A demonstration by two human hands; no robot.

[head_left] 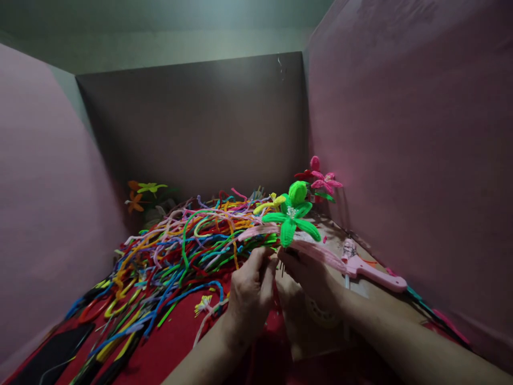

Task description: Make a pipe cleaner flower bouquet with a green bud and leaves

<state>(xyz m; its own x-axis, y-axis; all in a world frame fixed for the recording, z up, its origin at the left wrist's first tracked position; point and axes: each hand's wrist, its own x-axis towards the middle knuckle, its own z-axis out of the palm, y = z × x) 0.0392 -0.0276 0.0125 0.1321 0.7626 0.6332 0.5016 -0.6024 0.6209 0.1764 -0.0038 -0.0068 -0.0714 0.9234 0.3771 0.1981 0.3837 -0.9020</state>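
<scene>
A bright green pipe-cleaner flower [292,216] with a white centre stands above my two hands. My left hand [250,291] is closed, its fingers pinching at the flower's stem just below the petals. My right hand [310,278] is closed on the same stem from the right. A pink pipe cleaner [316,251] runs out sideways under the flower, across my right hand. The stem itself is mostly hidden by my fingers.
A big tangle of coloured pipe cleaners [180,240] covers the red table [180,331] at left. A pink glue gun [368,272] lies to the right. Finished pink flowers [323,181] and orange and yellow flowers [142,193] stand at the back. Cardboard walls enclose the space.
</scene>
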